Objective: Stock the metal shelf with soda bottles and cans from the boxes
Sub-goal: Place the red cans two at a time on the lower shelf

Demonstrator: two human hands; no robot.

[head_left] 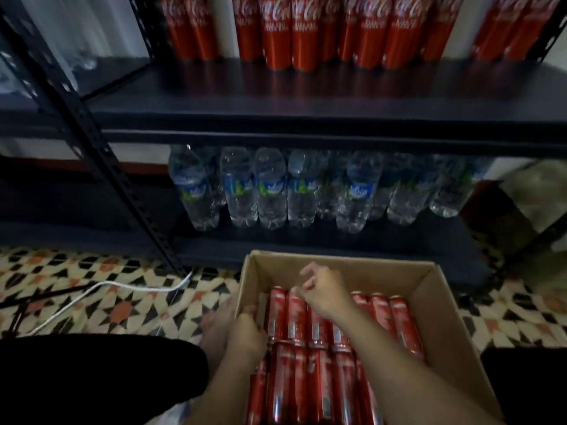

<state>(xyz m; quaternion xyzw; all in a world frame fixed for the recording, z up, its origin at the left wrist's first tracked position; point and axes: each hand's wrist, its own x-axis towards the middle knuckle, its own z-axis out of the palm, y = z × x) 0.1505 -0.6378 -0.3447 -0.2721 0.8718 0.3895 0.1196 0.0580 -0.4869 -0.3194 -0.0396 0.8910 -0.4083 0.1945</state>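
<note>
An open cardboard box (435, 305) on the floor holds several red soda cans (399, 320) lying on their sides in two rows. My right hand (325, 291) hovers over the far row with its fingers loosely curled and nothing in them, fingertips just above a can's end. My left hand (245, 331) is at the box's left wall, fingers curled down beside the leftmost cans; what they hold is hidden. The black metal shelf (306, 96) in front carries upright red cans (279, 35) at its back. Water bottles (270, 191) fill the level below.
The shelf's slotted black post (101, 154) slants down to the patterned tile floor (92, 302). A white cable (101, 288) runs across the tiles left of the box. My dark-clothed knees (92, 378) flank the box. The front strip of the can shelf is bare.
</note>
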